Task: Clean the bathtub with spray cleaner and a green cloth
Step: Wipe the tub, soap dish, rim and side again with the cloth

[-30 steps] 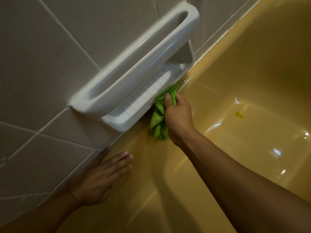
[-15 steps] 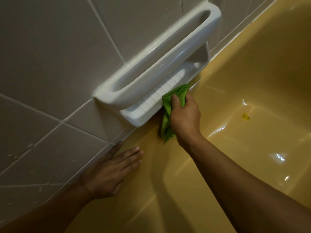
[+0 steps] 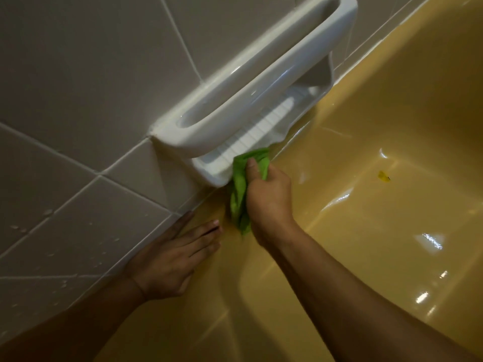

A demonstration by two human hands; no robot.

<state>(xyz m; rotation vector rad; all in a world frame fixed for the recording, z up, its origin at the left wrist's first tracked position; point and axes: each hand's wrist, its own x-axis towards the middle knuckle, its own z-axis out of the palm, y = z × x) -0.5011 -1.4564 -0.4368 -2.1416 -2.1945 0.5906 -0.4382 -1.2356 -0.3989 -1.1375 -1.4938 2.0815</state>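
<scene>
The green cloth is held bunched in the right hand, with the fingers curled tight around it. It is pressed on the near end of the white soap tray, just above the edge of the yellow bathtub. The left hand is laid flat on the tub edge, and nothing is held in it. The job looks partly done: the tub is shiny, but a small yellow bit is left on its floor. No spray bottle can be seen. The tray is partly blocked by the big white bar above it. Drops are seen on the gray tiles.
</scene>
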